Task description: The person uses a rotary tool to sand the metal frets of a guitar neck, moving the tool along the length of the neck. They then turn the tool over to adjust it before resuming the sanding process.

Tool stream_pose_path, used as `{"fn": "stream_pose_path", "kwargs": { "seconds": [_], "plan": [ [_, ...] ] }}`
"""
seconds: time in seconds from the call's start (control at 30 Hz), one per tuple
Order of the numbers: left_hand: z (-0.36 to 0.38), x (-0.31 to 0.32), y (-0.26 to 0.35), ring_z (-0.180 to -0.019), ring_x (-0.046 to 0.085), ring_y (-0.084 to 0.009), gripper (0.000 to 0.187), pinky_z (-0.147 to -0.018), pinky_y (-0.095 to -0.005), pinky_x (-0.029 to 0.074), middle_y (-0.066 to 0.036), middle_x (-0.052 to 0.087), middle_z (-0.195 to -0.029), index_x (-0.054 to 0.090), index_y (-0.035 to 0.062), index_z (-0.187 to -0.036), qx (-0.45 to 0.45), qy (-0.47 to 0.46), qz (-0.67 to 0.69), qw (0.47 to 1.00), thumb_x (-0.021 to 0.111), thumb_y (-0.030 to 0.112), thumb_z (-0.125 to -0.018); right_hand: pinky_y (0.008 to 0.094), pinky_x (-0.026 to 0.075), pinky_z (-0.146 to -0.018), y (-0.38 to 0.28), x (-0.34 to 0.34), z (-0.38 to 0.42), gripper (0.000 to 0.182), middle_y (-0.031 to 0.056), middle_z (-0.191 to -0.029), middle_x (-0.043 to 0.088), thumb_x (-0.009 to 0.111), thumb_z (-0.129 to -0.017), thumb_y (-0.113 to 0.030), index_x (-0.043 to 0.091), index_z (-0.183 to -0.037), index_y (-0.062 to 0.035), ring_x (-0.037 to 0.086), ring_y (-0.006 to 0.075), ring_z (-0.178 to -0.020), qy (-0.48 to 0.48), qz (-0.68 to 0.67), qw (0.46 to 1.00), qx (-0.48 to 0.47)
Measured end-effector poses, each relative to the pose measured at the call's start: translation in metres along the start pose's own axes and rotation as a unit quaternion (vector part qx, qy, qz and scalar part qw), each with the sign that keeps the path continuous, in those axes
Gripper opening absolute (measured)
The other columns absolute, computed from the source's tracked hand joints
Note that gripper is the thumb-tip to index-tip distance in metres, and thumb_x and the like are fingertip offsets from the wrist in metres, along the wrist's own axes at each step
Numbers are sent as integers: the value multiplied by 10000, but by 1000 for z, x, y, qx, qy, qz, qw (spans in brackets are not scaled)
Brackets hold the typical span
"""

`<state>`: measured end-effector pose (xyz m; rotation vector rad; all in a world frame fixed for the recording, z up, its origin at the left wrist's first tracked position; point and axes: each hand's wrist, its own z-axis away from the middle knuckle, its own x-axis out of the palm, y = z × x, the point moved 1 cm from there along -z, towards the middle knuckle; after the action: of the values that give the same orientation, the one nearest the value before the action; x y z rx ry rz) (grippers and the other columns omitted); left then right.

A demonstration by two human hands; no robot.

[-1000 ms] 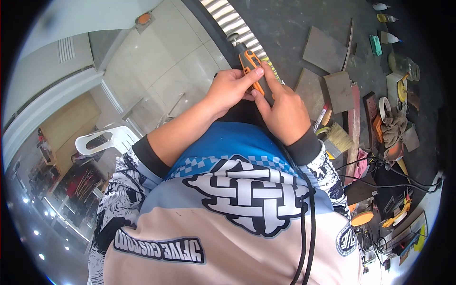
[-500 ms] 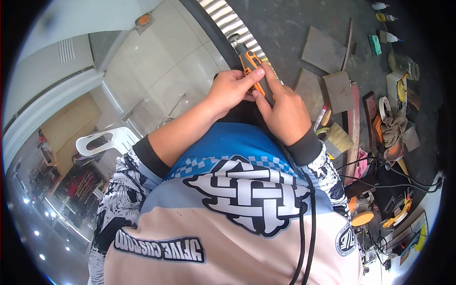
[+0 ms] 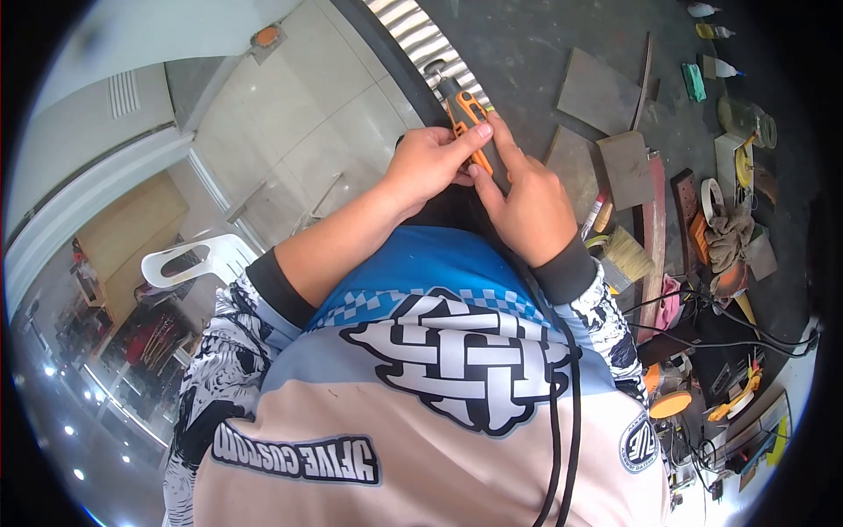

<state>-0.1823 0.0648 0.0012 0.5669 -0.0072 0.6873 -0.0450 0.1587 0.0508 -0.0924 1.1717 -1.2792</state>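
Note:
An orange and dark grey rotary tool (image 3: 471, 109) is held between both hands in front of my body, its head pointing up and away. At its far end sits a small round disc (image 3: 435, 68), which overlaps the ridged metal strip (image 3: 413, 26) along the table edge. My left hand (image 3: 428, 164) wraps the tool from the left, thumb lying across the body. From the other side my right hand (image 3: 531, 202) grips the rear of the casing, its index finger stretched along the side. The palms hide the back part of the tool.
The dark table (image 3: 527, 53) extends to the right, bearing flat grey plates (image 3: 600, 88), a wide paintbrush (image 3: 625, 259), a glass jar (image 3: 746, 121) and small bottles. Black cables (image 3: 746, 329) run over the right side. A white plastic chair (image 3: 198, 263) stands at left on the tiled floor.
The rotary tool's head has shifted very slightly up and right, with the disc turned a little. Both hands keep their hold and have barely moved.

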Motion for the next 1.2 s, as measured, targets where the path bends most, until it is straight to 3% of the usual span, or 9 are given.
{"fn": "stream_pose_path", "kwargs": {
  "seconds": [0.97, 1.2],
  "plan": [
    [0, 10, 5, -826, 748, -193, 643, -765, -313, 644, -165, 737, -930, 702, -125, -1014, 5, 8, -38, 999, 748, 514, -953, 535, 574, -722, 9, -4, 1, 690, 260, -890, 707, 691, -956, -300, 435, -1586, -186, 713, 467, -797, 2, -21, 1000, 11],
    [-4, 9, 9, -825, 749, -186, 653, -758, -305, 639, -149, 740, -906, 714, -114, -1007, -6, 4, -51, 999, 746, 536, -947, 535, 569, -710, 9, -6, -4, 690, 240, -830, 696, 692, -955, -304, 438, -1585, -182, 709, 460, -765, 2, -28, 999, 16]
  ]
}}
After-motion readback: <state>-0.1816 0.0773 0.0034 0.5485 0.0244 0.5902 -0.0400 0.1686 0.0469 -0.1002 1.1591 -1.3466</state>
